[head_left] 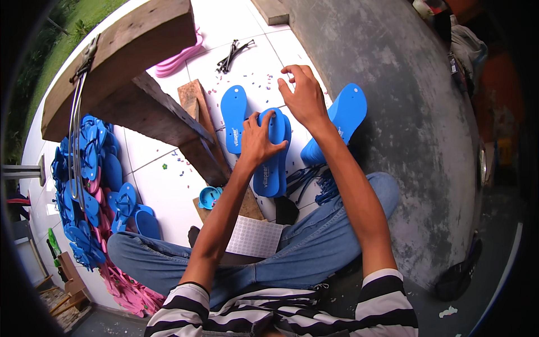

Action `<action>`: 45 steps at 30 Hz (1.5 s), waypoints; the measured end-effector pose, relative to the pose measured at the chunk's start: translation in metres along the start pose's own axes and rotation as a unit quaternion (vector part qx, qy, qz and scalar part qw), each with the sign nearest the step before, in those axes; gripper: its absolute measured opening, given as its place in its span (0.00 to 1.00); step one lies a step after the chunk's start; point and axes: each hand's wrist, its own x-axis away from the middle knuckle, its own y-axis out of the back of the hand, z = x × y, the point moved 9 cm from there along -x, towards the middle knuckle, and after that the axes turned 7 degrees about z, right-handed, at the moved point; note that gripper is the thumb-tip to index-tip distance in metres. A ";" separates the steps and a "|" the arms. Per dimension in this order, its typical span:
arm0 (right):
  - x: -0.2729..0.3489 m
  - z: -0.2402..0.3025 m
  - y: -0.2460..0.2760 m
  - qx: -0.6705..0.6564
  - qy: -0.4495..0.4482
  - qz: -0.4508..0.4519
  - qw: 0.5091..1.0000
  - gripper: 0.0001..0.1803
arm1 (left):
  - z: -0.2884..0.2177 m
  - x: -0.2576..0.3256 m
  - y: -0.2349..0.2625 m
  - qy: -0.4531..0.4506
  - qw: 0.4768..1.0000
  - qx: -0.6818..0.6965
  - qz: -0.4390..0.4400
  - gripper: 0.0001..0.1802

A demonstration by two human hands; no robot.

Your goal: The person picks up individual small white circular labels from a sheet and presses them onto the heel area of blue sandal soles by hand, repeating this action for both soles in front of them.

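My left hand [257, 140] lies across a blue flip-flop sole [269, 174], its fingers and thumb on either side near the toe end. Another sole shows beneath it, slightly to the right. My right hand [306, 95] is raised beyond and to the right, fingers curved and apart, with nothing visible in it. To the left of the held sole, a separate blue sole [233, 109] lies flat on the white tiles. Right of my right forearm, a stack of blue soles [349, 112] leans at a slant. Dark blue straps [328, 188] are heaped near my knee.
A heavy wooden bench [120, 64] stands at the left, with finished blue flip-flops [90, 151] and pink ones [126, 286] piled beyond it. Nearby are a small turquoise bowl [210, 197], a sheet of round stickers [255, 237], black straps [233, 55] and scattered small bits.
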 end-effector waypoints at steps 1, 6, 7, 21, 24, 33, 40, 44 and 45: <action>0.001 0.000 0.000 -0.001 0.000 0.000 1.000 0.14 | 0.002 0.001 0.001 0.005 1.000 0.013 -0.001 0.50; 0.004 0.000 0.016 0.013 -0.011 -0.004 1.000 0.15 | 0.026 -0.008 0.024 0.041 0.996 0.026 -0.071 0.48; 0.004 0.001 0.018 0.009 -0.010 -0.007 1.000 0.15 | 0.033 -0.015 0.035 0.059 0.994 0.018 -0.090 0.47; 0.002 0.008 0.017 0.007 -0.010 0.013 1.000 0.15 | 0.137 -0.082 -0.004 0.180 0.980 -0.072 -0.052 0.51; 0.003 0.011 0.014 0.004 -0.016 0.025 1.000 0.15 | 0.138 -0.086 0.001 0.162 0.980 -0.074 -0.088 0.51; 0.029 -0.054 -0.070 -0.360 -0.207 0.124 0.901 0.22 | 0.104 -0.054 0.038 0.071 0.967 -0.017 -0.243 0.35; 0.055 -0.113 -0.093 -0.305 -0.242 0.083 0.917 0.26 | 0.016 0.015 0.008 -0.074 0.989 -0.004 -0.128 0.26; 0.054 -0.113 -0.102 -0.289 -0.210 0.103 0.929 0.22 | 0.011 0.024 -0.008 -0.071 0.989 -0.061 -0.117 0.30; 0.055 -0.111 -0.108 -0.287 -0.202 0.130 0.927 0.21 | 0.013 0.027 -0.010 -0.068 0.989 -0.051 -0.122 0.29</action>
